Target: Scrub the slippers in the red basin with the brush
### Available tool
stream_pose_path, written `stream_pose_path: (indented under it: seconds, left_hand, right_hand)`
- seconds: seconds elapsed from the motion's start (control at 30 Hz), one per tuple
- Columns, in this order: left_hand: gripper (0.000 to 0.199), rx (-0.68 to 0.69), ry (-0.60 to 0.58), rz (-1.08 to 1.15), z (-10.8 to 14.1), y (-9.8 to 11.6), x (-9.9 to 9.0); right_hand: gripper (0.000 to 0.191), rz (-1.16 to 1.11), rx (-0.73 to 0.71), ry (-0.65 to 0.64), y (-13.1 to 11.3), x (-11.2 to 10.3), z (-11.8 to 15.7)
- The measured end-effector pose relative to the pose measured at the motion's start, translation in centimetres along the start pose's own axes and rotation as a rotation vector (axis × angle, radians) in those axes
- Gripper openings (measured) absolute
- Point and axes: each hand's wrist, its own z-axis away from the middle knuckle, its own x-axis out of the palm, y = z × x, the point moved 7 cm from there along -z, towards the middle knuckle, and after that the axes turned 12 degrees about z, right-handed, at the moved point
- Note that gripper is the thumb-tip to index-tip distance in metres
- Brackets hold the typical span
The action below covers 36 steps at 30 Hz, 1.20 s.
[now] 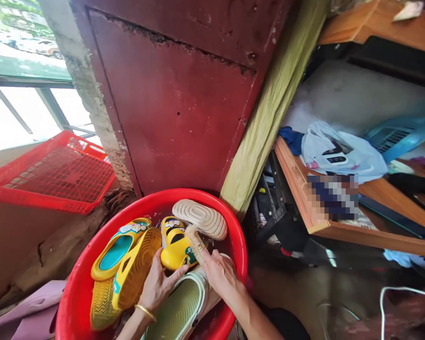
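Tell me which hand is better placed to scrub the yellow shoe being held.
The right hand, most likely: it holds the brush at the yellow shoe. The left hand grips that shoe, so it seems better suited to steadying it.

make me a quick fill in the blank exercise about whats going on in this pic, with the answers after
The left hand grips a yellow shoe, while the right hand holds a ____ at it.
A gold-coloured bracelet circles the ____ wrist.
The shoes lie in a round tub whose colour is ____.
The cream shoe at the tub's far side lies with its sole facing ____.

Missing words: brush; left; red; up.
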Motion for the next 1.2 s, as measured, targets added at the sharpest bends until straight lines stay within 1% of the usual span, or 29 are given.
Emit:
stream_pose_path:
  seconds: [0.07, 0.1, 0.13, 0.2, 0.27, 0.3, 0.37, 0.47, 0.5, 0.57, 0.7, 0.77, 0.87, 0.97, 1.07, 1.13, 1.2]
  left_hand:
    - [0.087, 0.018, 0.004, -0.128, 0.1, -0.3, 0.2]
    - [0.083, 0.011, 0.025, -0.177, 0.1, -0.5, 0.1]
    - [0.076, -0.017, 0.061, -0.165, 0.0, -0.6, -0.2]
    - [0.059, -0.112, 0.114, 0.017, -0.1, -1.0, -0.8]
    - [0.045, -0.231, 0.105, 0.29, 0.0, -1.3, -0.8]
    - [0.04, -0.278, 0.089, 0.41, 0.0, -1.2, -0.8]
    - [0.033, -0.341, 0.075, 0.536, 0.2, -0.8, -0.9]
    - [0.022, -0.397, 0.117, 0.594, 0.4, 0.0, -1.6]
    - [0.019, -0.426, 0.123, 0.607, 0.5, 0.1, -1.7]
    - [0.015, -0.468, 0.123, 0.637, 0.6, 0.4, -1.8]
    - [0.018, -0.459, 0.103, 0.712, 1.0, 1.4, -1.9]
    - [0.022, -0.447, 0.085, 0.729, 1.2, 1.7, -1.9]
    - [0.026, -0.446, 0.074, 0.743, 1.4, 1.6, -2.0]
    - [0.024, -0.443, 0.073, 0.798, 1.0, 1.2, -1.9]
    - [0.028, -0.403, 0.07, 0.854, 0.6, 1.2, -1.5]
    - [0.035, -0.4, 0.085, 0.849, 0.8, 1.1, -1.1]
    - [0.044, -0.421, 0.082, 0.771, 1.3, 1.0, -0.7]
  right_hand:
    - [0.03, -0.011, 0.019, 0.026, -1.0, -0.7, 0.0]
    - [0.03, -0.016, 0.022, 0.032, -1.5, -1.1, -0.1]
    - [0.03, -0.02, 0.014, 0.033, -2.0, -1.6, -0.1]
    - [0.033, -0.022, -0.036, 0.046, -3.1, -2.7, -0.3]
    - [0.042, -0.016, -0.068, 0.076, -3.3, -3.5, -0.5]
    - [0.046, -0.009, -0.053, 0.088, -2.8, -3.6, -0.7]
    - [0.044, 0.009, 0.042, 0.088, -0.7, -3.4, -1.1]
    - [0.035, -0.006, 0.206, 0.064, 2.7, -2.2, -1.4]
    - [0.035, -0.013, 0.245, 0.067, 3.3, -1.9, -1.4]
    - [0.037, -0.031, 0.259, 0.086, 3.6, -1.8, -1.4]
    - [0.041, -0.076, 0.188, 0.127, 2.6, -2.9, -1.4]
    - [0.038, -0.133, 0.209, 0.176, 3.0, -3.8, -1.4]
    - [0.037, -0.223, 0.241, 0.272, 3.8, -4.9, -1.4]
    - [0.039, -0.27, 0.214, 0.311, 3.5, -5.5, -1.2]
    - [0.039, -0.341, 0.133, 0.308, 1.6, -6.1, -0.6]
    - [0.039, -0.366, 0.037, 0.274, -0.6, -6.7, 0.1]
    - [0.039, -0.357, -0.084, 0.226, -3.4, -7.2, 1.0]
